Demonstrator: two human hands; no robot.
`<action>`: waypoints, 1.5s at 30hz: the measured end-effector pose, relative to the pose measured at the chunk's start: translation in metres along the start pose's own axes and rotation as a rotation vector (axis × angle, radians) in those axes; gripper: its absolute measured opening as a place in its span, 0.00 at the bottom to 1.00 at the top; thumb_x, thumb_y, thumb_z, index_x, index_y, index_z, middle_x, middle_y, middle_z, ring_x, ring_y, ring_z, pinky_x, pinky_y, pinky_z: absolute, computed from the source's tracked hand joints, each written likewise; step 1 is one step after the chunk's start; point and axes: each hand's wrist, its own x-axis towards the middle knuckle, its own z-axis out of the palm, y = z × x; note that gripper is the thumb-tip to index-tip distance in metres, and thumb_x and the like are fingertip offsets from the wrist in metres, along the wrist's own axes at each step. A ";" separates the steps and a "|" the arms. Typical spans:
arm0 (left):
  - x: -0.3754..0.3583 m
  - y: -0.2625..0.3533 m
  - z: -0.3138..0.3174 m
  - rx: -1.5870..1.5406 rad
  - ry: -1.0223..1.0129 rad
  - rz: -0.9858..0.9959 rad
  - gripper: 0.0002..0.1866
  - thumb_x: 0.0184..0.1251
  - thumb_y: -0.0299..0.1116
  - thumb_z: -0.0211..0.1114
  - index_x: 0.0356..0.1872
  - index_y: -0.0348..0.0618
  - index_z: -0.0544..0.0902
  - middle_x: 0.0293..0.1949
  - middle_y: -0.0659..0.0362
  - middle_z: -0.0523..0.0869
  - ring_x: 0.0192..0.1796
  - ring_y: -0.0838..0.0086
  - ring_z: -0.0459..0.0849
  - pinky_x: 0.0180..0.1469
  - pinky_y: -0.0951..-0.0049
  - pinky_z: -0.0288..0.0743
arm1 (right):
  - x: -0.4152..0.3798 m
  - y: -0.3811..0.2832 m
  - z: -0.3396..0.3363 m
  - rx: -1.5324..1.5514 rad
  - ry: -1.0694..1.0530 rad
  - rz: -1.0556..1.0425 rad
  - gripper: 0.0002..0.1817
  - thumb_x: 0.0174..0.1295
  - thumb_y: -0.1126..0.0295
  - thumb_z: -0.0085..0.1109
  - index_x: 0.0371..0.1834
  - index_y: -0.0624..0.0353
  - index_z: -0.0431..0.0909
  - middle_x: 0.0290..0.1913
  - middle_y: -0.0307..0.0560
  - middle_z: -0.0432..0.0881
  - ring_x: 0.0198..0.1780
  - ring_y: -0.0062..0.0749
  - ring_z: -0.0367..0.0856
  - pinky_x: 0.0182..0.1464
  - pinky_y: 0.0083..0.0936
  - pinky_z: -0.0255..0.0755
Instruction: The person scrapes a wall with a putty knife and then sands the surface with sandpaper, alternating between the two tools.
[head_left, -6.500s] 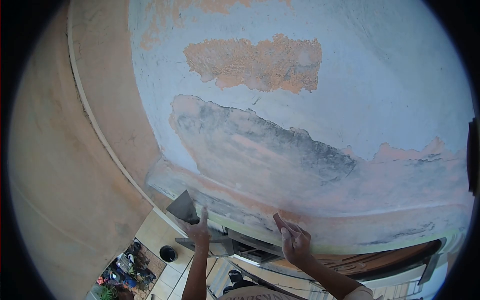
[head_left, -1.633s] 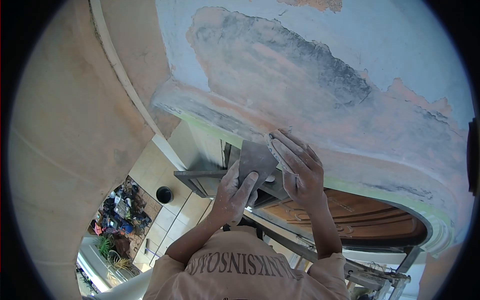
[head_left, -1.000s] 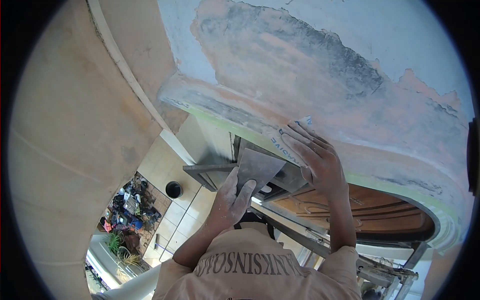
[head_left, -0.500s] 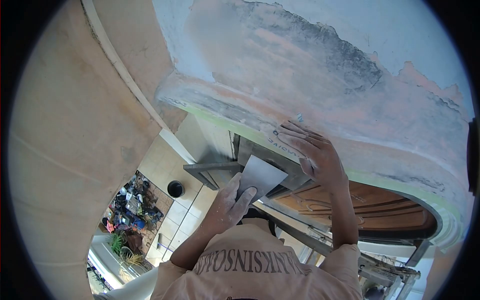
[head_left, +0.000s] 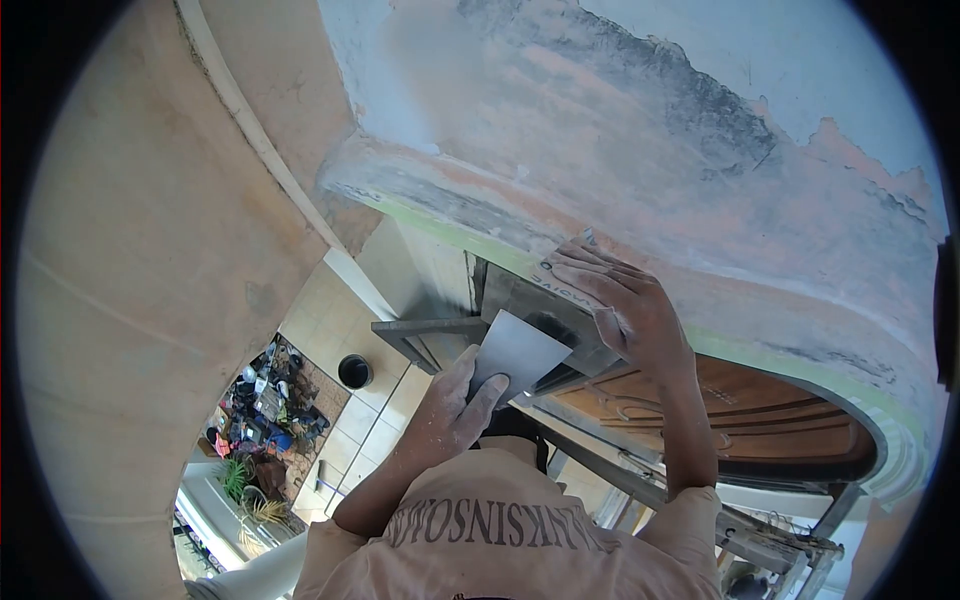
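A flat, pale grey rectangular scraper (head_left: 522, 350) is gripped in my left hand (head_left: 448, 408), with the thumb across its lower edge. The tool is out in front of my chest, apart from the wall. My right hand (head_left: 640, 315) presses a piece of sandpaper (head_left: 566, 284) with printed letters on its back against the curved wall moulding (head_left: 470, 215). Its fingers lie over the paper, pointing up and left. White dust coats both hands. Above the moulding, the wall (head_left: 600, 130) has patchy grey and pink plaster with peeling pale blue paint.
Far below, a black bucket (head_left: 355, 371) stands on the tiled floor (head_left: 350, 425). Beside it is a pile of mixed items (head_left: 265, 400), with plants (head_left: 235, 480) nearby. A carved wooden door (head_left: 740, 405) lies under the moulding. Metal scaffolding (head_left: 760, 545) is at lower right, a curved wall (head_left: 140, 300) at left.
My right hand and the sandpaper have shifted slightly up and left along the moulding. The left hand keeps its hold on the scraper, and the view has moved a little.
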 end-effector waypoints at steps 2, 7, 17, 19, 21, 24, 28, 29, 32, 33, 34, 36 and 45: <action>0.000 -0.012 -0.003 0.048 -0.036 0.103 0.14 0.70 0.33 0.55 0.46 0.29 0.72 0.25 0.57 0.77 0.23 0.78 0.74 0.27 0.75 0.69 | 0.004 -0.014 -0.002 0.190 0.060 -0.126 0.25 0.51 0.72 0.59 0.56 0.54 0.71 0.55 0.47 0.78 0.61 0.39 0.74 0.63 0.36 0.69; -0.008 0.004 -0.007 0.030 -0.067 -0.178 0.15 0.70 0.32 0.54 0.48 0.29 0.71 0.31 0.52 0.80 0.30 0.73 0.78 0.35 0.72 0.72 | 0.003 -0.002 0.000 -0.083 -0.037 0.068 0.20 0.56 0.71 0.56 0.54 0.59 0.72 0.55 0.45 0.78 0.60 0.41 0.74 0.63 0.38 0.69; -0.005 -0.002 -0.009 0.110 -0.061 0.101 0.11 0.65 0.25 0.50 0.46 0.31 0.74 0.36 0.50 0.81 0.38 0.65 0.80 0.43 0.69 0.73 | 0.006 -0.024 0.007 0.024 0.013 -0.195 0.17 0.55 0.71 0.57 0.49 0.57 0.73 0.55 0.44 0.77 0.61 0.38 0.73 0.63 0.36 0.70; -0.009 -0.006 -0.007 0.108 -0.052 0.322 0.10 0.67 0.27 0.52 0.43 0.30 0.75 0.33 0.51 0.81 0.33 0.70 0.79 0.39 0.71 0.73 | 0.005 -0.039 0.019 0.054 -0.040 -0.299 0.18 0.55 0.71 0.56 0.50 0.58 0.73 0.58 0.42 0.75 0.64 0.39 0.70 0.64 0.36 0.69; -0.006 0.010 -0.011 0.044 -0.081 -0.034 0.11 0.68 0.28 0.52 0.43 0.29 0.74 0.33 0.51 0.81 0.33 0.72 0.79 0.39 0.72 0.73 | 0.000 -0.025 0.015 0.033 -0.029 -0.197 0.18 0.55 0.70 0.56 0.50 0.58 0.73 0.59 0.42 0.74 0.64 0.38 0.69 0.64 0.36 0.68; -0.003 0.011 -0.014 0.044 -0.093 -0.080 0.12 0.69 0.29 0.53 0.45 0.28 0.73 0.34 0.50 0.81 0.34 0.73 0.79 0.39 0.72 0.73 | 0.007 -0.030 0.013 0.052 -0.022 -0.201 0.19 0.53 0.71 0.57 0.50 0.58 0.73 0.59 0.43 0.74 0.64 0.38 0.70 0.63 0.35 0.69; -0.010 -0.004 -0.011 0.143 -0.075 0.179 0.11 0.67 0.27 0.52 0.46 0.29 0.73 0.36 0.49 0.81 0.36 0.69 0.80 0.42 0.71 0.73 | 0.002 -0.025 0.016 0.085 -0.040 -0.145 0.19 0.53 0.70 0.57 0.50 0.59 0.73 0.58 0.44 0.75 0.62 0.38 0.72 0.64 0.35 0.68; -0.009 -0.006 -0.012 0.183 -0.059 0.257 0.11 0.66 0.26 0.52 0.45 0.30 0.74 0.36 0.49 0.81 0.37 0.67 0.81 0.42 0.70 0.73 | 0.004 -0.032 0.023 0.092 -0.021 -0.229 0.19 0.53 0.70 0.57 0.50 0.59 0.73 0.58 0.45 0.75 0.62 0.39 0.72 0.65 0.35 0.68; -0.013 -0.002 -0.017 0.123 -0.114 0.034 0.11 0.62 0.22 0.52 0.45 0.32 0.75 0.37 0.48 0.81 0.38 0.63 0.81 0.44 0.68 0.73 | 0.004 -0.035 0.026 0.089 -0.037 -0.220 0.20 0.53 0.71 0.57 0.50 0.60 0.72 0.57 0.47 0.75 0.62 0.40 0.72 0.66 0.37 0.67; -0.013 -0.003 -0.014 0.076 -0.095 0.035 0.11 0.62 0.22 0.52 0.45 0.32 0.75 0.37 0.48 0.81 0.38 0.63 0.81 0.44 0.68 0.73 | 0.005 -0.034 0.023 0.098 -0.034 -0.216 0.20 0.52 0.71 0.57 0.50 0.60 0.73 0.57 0.48 0.75 0.62 0.40 0.72 0.66 0.38 0.67; -0.009 -0.003 -0.014 0.033 -0.078 0.044 0.11 0.62 0.22 0.52 0.44 0.31 0.75 0.37 0.48 0.81 0.38 0.62 0.81 0.43 0.68 0.73 | 0.008 -0.032 0.020 0.101 -0.025 -0.215 0.20 0.52 0.71 0.57 0.50 0.60 0.73 0.57 0.48 0.75 0.62 0.40 0.72 0.66 0.38 0.66; -0.012 -0.005 -0.014 0.063 -0.079 -0.008 0.11 0.65 0.25 0.52 0.45 0.29 0.74 0.36 0.47 0.80 0.38 0.63 0.81 0.42 0.69 0.73 | 0.003 -0.033 0.023 0.122 -0.065 -0.146 0.21 0.50 0.73 0.58 0.51 0.59 0.73 0.58 0.49 0.75 0.62 0.40 0.72 0.66 0.37 0.66; -0.018 -0.006 -0.010 -0.011 -0.050 -0.089 0.16 0.69 0.30 0.54 0.51 0.27 0.69 0.37 0.49 0.80 0.36 0.69 0.79 0.41 0.71 0.73 | 0.005 -0.030 0.020 0.282 -0.027 -0.134 0.27 0.47 0.77 0.59 0.56 0.58 0.72 0.60 0.49 0.74 0.64 0.43 0.69 0.62 0.38 0.70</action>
